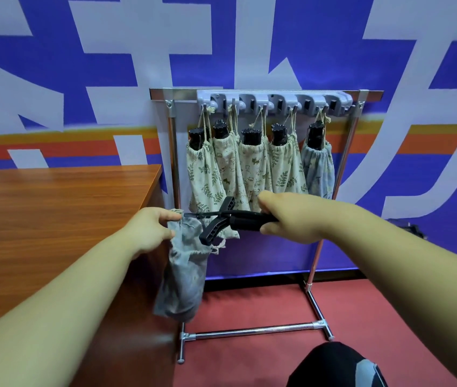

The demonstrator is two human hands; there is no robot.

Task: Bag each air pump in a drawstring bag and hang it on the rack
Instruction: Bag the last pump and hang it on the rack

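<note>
My left hand [149, 229] pinches the rim of a grey-blue drawstring bag [184, 275], which hangs limp below it beside the table's corner. My right hand [291, 216] grips the barrel of a black air pump [230, 219], held level. Its T-shaped handle end points left, right at the bag's mouth. Behind, a chrome rack [344, 160] carries a grey hook strip [274, 101]. From it hang several bagged pumps [252, 163], their black tops sticking out of patterned cloth bags.
A brown wooden table [54, 208] fills the left side, its corner close to the bag. The rack's base bars [252, 331] stand on a red floor. A blue and white wall lies behind. A dark knee [333, 364] shows at the bottom.
</note>
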